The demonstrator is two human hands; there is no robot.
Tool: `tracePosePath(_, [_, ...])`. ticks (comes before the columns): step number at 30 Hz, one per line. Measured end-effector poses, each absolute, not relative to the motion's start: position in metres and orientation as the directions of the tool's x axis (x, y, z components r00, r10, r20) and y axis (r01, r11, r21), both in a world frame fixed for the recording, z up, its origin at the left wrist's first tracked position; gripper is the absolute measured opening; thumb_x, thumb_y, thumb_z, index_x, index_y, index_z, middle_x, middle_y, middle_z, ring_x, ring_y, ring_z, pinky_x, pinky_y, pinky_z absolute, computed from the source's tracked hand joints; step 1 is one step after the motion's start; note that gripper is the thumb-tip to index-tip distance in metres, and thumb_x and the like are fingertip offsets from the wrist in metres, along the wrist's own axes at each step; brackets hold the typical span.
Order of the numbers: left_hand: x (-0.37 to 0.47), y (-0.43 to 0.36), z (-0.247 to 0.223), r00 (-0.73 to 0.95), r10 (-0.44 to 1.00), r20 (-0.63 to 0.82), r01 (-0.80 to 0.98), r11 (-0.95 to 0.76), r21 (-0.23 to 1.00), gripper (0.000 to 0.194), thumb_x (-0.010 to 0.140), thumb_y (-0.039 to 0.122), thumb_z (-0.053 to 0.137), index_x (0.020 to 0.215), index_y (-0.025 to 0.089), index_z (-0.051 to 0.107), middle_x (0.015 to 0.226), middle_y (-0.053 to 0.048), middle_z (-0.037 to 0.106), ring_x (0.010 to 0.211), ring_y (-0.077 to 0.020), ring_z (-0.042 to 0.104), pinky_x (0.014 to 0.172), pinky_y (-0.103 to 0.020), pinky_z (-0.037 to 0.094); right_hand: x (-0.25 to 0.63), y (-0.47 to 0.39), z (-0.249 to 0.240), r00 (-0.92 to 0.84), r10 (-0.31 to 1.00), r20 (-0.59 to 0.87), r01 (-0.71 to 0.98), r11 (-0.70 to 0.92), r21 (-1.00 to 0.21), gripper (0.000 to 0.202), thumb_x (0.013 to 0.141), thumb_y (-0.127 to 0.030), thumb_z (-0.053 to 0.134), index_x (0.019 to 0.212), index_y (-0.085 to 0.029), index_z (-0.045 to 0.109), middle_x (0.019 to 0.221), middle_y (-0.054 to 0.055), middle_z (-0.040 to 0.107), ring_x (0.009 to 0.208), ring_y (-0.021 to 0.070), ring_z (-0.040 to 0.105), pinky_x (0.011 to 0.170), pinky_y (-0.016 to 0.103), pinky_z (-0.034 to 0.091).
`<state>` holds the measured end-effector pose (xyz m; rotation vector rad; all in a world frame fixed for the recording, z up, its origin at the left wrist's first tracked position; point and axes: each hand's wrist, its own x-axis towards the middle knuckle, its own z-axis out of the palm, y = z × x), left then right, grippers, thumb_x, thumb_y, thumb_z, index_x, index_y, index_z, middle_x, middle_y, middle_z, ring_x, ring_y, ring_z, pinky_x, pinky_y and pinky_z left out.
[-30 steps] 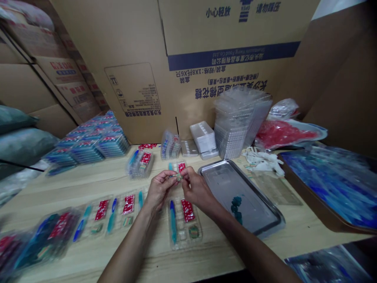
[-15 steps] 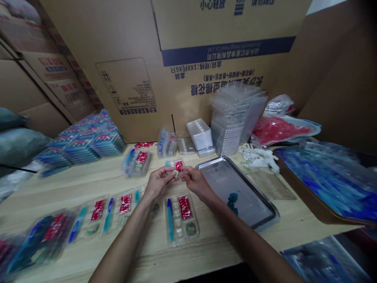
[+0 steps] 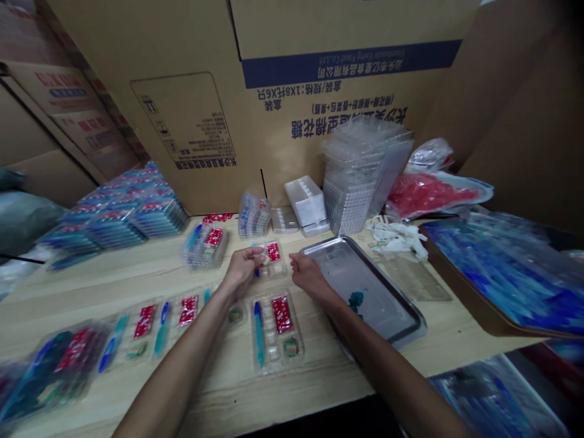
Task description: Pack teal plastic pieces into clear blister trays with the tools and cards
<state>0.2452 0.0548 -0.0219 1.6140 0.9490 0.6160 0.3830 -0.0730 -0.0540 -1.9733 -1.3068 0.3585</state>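
Note:
My left hand (image 3: 246, 267) pinches a small pale green piece (image 3: 266, 260) over the left part of a clear blister tray (image 3: 278, 267) that holds a red packet (image 3: 273, 251). To the right of that tray, my right hand (image 3: 308, 275) is closed with fingertips together; whatever it holds, if anything, is too small to make out. Nearer to me lies another clear tray (image 3: 272, 354) with a blue-teal pen (image 3: 259, 334), a red packet (image 3: 281, 314) and a round green item (image 3: 291, 347). More filled trays stand in a row to the left, partly hidden by my left forearm.
A metal tray (image 3: 387, 298) with dark teal pieces (image 3: 356, 300) lies at right, beside white gloves (image 3: 396, 237) and a box of blue items (image 3: 506, 274). Stacked clear trays (image 3: 349, 194) stand before a large carton (image 3: 191, 42). Filled packs (image 3: 132, 210) are piled at back left.
My hands have moved apart; the right one has left the small piece and shifted off the tray's right side. My left hand keeps its pinch. The whole view has shifted slightly.

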Motion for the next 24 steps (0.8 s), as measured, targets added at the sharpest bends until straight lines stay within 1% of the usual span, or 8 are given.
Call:
tracePosePath(3, [0.258,0.063,-0.025,0.631,0.765,-0.129,0.366,-0.146,0.919,0.018,0.059,0.026,0.077,0.069,0.012,0.073,0.057,0.0,0.064,0.051,-0.0117,0.054,0.054,-0.024,0.042,0.381,-0.071,-0.06,0.411,0.905,0.11,0.694,-0.232,-0.682,0.047,0.072,-0.001,0.052,0.115,-0.013,0.067,0.101,0.011,0.071,0.097,0.0224,0.064,0.09,0.033,0.048])
tracePosePath(5, [0.266,0.065,-0.029,0.675,0.724,-0.138,0.42,-0.223,0.88,0.008,0.06,0.019,0.072,0.065,0.013,0.073,0.053,0.001,0.062,0.049,-0.0114,0.052,0.052,-0.023,0.04,0.376,-0.069,-0.063,0.398,0.914,0.083,0.703,-0.246,-0.667,0.043,0.071,0.0,0.053,0.109,-0.012,0.069,0.099,0.013,0.071,0.097,0.0233,0.064,0.09,0.033,0.047])
tracePosePath(6, [0.268,0.065,-0.031,0.694,0.707,-0.137,0.44,-0.266,0.857,0.007,0.061,0.017,0.07,0.066,0.013,0.073,0.052,0.002,0.061,0.048,-0.0113,0.051,0.052,-0.023,0.039,0.374,-0.069,-0.065,0.394,0.916,0.073,0.707,-0.251,-0.661,0.041,0.071,0.001,0.052,0.106,-0.011,0.069,0.099,0.013,0.071,0.097,0.0237,0.064,0.09,0.033,0.047])
tracePosePath(8, [0.271,0.065,-0.035,0.727,0.675,-0.123,0.466,-0.354,0.811,0.01,0.063,0.015,0.066,0.069,0.014,0.074,0.052,0.003,0.061,0.049,-0.0111,0.051,0.052,-0.022,0.038,0.372,-0.069,-0.067,0.385,0.92,0.066,0.713,-0.251,-0.655,0.039,0.072,0.001,0.051,0.105,-0.01,0.069,0.1,0.014,0.07,0.098,0.0242,0.063,0.09,0.033,0.047])
tracePosePath(11, [0.27,0.064,-0.038,0.774,0.629,-0.078,0.469,-0.485,0.738,0.013,0.066,0.013,0.063,0.072,0.015,0.075,0.056,0.003,0.063,0.053,-0.0115,0.053,0.055,-0.022,0.038,0.372,-0.071,-0.07,0.375,0.924,0.074,0.718,-0.239,-0.653,0.04,0.073,0.0,0.05,0.108,-0.009,0.067,0.103,0.014,0.067,0.1,0.0235,0.062,0.09,0.032,0.046])
tracePosePath(16, [0.269,0.06,-0.041,0.831,0.555,0.039,0.423,-0.676,0.603,0.017,0.07,0.009,0.057,0.068,0.016,0.072,0.069,-0.003,0.066,0.067,-0.0147,0.057,0.068,-0.026,0.042,0.374,-0.074,-0.074,0.376,0.922,0.091,0.717,-0.227,-0.659,0.043,0.073,0.001,0.049,0.111,-0.011,0.066,0.102,0.01,0.066,0.096,0.0205,0.06,0.09,0.031,0.046])
tracePosePath(21, [0.266,0.052,-0.044,0.865,0.491,0.099,0.392,-0.787,0.476,0.023,0.078,0.007,0.049,0.076,0.015,0.07,0.077,-0.007,0.064,0.073,-0.018,0.056,0.074,-0.03,0.044,0.374,-0.074,-0.078,0.362,0.925,0.117,0.723,-0.199,-0.661,0.044,0.074,0.0,0.049,0.113,-0.011,0.066,0.103,0.01,0.067,0.097,0.0198,0.061,0.091,0.031,0.047])
tracePosePath(24, [0.26,0.048,-0.044,0.87,0.479,0.118,0.394,-0.818,0.419,0.025,0.076,0.003,0.047,0.08,0.014,0.069,0.085,-0.01,0.064,0.082,-0.0214,0.058,0.077,-0.032,0.045,0.375,-0.078,-0.078,0.347,0.929,0.131,0.733,-0.182,-0.655,0.044,0.075,0.001,0.047,0.111,-0.011,0.067,0.102,0.01,0.067,0.098,0.0196,0.06,0.093,0.031,0.046])
